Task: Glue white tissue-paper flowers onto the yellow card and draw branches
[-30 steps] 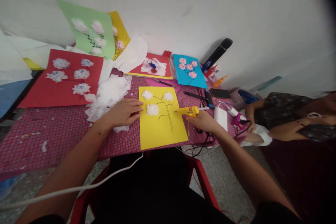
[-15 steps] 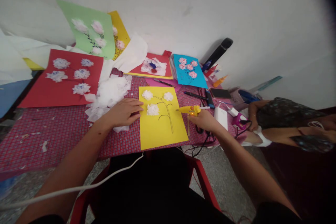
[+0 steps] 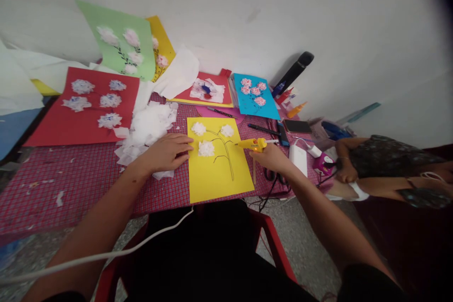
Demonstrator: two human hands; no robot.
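A yellow sheet of paper (image 3: 208,181) lies before me, with a stem and branches drawn on it. Three white tissue flowers (image 3: 206,148) sit on its upper half. My right hand (image 3: 269,156) is wrapped round a yellow glue gun (image 3: 252,144), whose nozzle is over the sheet's right part, close to a drawn branch tip. I cannot tell whether the nozzle touches the paper. My left hand (image 3: 170,152) rests with fingers stretched out at the sheet's left edge, partly over a pile of white tissue pieces (image 3: 152,120).
Flower pictures on red (image 3: 53,122), green (image 3: 113,33) and blue paper (image 3: 244,104) stand around the back. Pens, a phone (image 3: 297,126) and a white power bank-like box (image 3: 298,159) lie right. A white cable (image 3: 134,244) crosses in front. Another person's hand (image 3: 347,170) is at far right.
My right hand and the glue gun have shifted slightly left and up, bringing the nozzle further over the yellow sheet. My left hand has stayed put. The other person's hand at right has moved a little.
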